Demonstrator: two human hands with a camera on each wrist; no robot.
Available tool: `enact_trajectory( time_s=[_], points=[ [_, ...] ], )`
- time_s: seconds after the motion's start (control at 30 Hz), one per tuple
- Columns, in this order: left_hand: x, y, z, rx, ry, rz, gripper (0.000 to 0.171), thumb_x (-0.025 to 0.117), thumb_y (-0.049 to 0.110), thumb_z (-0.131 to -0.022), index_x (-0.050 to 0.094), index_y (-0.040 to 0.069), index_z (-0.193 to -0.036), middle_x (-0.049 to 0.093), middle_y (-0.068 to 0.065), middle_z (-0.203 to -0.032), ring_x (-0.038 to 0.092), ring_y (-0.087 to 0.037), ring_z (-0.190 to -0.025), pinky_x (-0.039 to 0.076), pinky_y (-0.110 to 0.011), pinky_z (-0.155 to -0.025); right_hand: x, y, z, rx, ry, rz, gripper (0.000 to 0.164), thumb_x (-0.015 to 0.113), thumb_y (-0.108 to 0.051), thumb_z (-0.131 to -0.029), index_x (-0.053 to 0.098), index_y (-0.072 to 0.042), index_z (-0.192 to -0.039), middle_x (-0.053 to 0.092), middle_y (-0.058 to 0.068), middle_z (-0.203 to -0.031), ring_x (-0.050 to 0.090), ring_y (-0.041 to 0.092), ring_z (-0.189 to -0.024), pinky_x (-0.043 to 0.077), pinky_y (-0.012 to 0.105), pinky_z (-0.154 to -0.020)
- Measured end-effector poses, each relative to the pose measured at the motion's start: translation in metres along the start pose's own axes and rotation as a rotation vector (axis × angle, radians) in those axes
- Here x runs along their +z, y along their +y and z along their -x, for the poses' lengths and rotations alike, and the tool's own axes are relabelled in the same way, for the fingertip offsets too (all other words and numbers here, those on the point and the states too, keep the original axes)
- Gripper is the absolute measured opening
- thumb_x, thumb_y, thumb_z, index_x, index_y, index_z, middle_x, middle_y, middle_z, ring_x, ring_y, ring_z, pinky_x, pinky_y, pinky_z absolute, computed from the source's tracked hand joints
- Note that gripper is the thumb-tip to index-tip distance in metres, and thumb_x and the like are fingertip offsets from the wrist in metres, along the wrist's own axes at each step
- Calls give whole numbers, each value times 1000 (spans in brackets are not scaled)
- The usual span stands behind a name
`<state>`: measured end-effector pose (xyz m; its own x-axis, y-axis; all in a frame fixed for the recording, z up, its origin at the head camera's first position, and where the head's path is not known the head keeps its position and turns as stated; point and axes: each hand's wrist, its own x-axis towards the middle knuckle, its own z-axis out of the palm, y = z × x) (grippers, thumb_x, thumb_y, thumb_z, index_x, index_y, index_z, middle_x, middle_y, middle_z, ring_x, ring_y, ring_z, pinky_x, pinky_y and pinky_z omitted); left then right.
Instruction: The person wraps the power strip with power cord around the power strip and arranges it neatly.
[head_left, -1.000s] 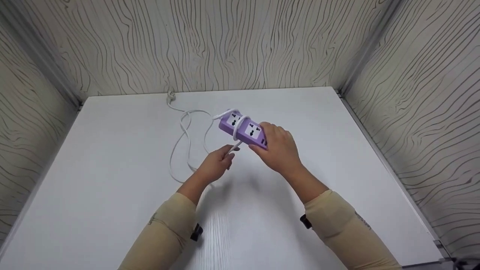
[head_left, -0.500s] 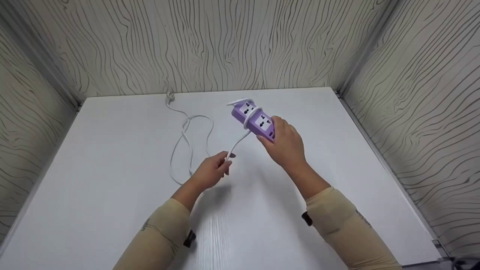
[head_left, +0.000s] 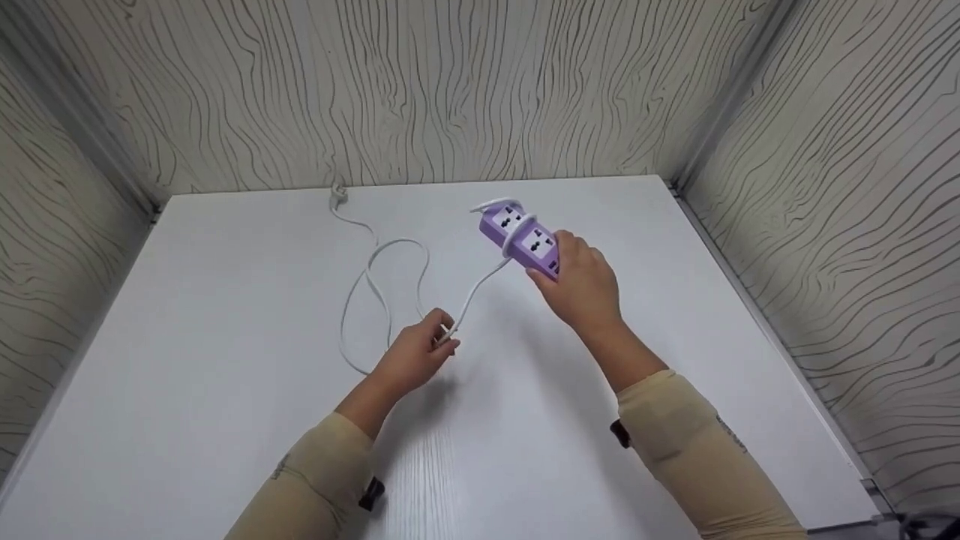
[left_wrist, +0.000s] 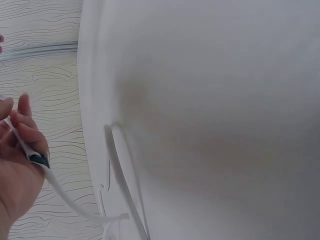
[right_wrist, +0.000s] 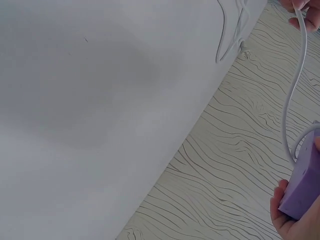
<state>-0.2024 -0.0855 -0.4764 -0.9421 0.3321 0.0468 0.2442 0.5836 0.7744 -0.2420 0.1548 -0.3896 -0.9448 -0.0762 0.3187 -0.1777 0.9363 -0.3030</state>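
Observation:
My right hand [head_left: 583,285] grips the lower right end of a purple power strip [head_left: 529,244], held up off the table with its white sockets facing up. A white cord [head_left: 480,283] wraps around the strip's middle and runs down to my left hand [head_left: 415,351], which pinches it between thumb and fingers. In the left wrist view the cord [left_wrist: 70,202] passes through the curled fingers, with a small dark green patch beside it. The right wrist view shows the strip's purple side [right_wrist: 304,182] in the right hand and the cord [right_wrist: 290,100] hanging in a slack curve.
Loose loops of the cord [head_left: 343,322] lie on the white table [head_left: 225,315] left of centre. Its plug [head_left: 338,196] rests at the table's back edge, by the wood-patterned back wall [head_left: 450,90]. Similar panels stand at both sides.
My right hand has carried the power strip right and slightly away. My left hand has drawn down and left along the cord, so the stretch between the hands is longer.

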Motion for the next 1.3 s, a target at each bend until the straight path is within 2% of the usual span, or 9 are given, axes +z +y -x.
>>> enact_trajectory(
  time_s=[0.13,0.23,0.33,0.53,0.73,1.07,1.3],
  points=[
    [0,1,2,-16,96,-69,12,63,19,-87,53,14,-90,55,4,-81,50,-11,-71,45,-25,-60,3,0,0,-15,8,18,64,62,-44,-83,39,-4,-128,55,15,-110,53,28,-92,46,43,-78],
    [0,3,3,-34,128,-101,12,65,18,-85,54,16,-85,55,6,-80,50,-11,-72,45,-25,-63,5,-1,0,-29,21,26,62,63,-43,-83,40,-4,-126,56,15,-107,53,28,-88,46,42,-75],
    [-1,5,3,-44,141,-102,11,65,19,-85,55,18,-84,54,7,-78,50,-11,-71,45,-24,-62,6,-1,-1,-32,15,33,62,62,-43,-83,40,-3,-126,56,16,-107,53,28,-87,46,42,-73],
    [-1,6,5,2,161,-75,8,65,19,-86,58,18,-82,55,8,-75,50,-10,-69,45,-23,-61,8,0,-1,2,-39,66,65,60,-44,-84,38,-2,-129,55,16,-110,53,29,-90,46,43,-76],
    [-2,8,5,4,162,-70,5,64,20,-86,61,18,-83,56,8,-75,50,-10,-69,46,-23,-62,12,3,-2,16,-83,103,66,59,-46,-85,37,-2,-130,55,17,-110,53,29,-90,46,43,-77],
    [-6,13,2,45,178,-85,6,62,20,-87,66,16,-88,61,5,-77,52,-10,-69,47,-25,-65,22,3,-2,12,-113,142,64,60,-45,-84,38,-3,-127,55,17,-107,53,30,-86,46,42,-74],
    [-7,24,3,152,196,-159,11,59,19,-90,67,12,-90,63,5,-78,52,-10,-69,46,-29,-66,27,5,-3,-11,-107,167,63,61,-44,-84,40,-2,-126,56,18,-104,54,30,-84,47,42,-71]
  ],
)
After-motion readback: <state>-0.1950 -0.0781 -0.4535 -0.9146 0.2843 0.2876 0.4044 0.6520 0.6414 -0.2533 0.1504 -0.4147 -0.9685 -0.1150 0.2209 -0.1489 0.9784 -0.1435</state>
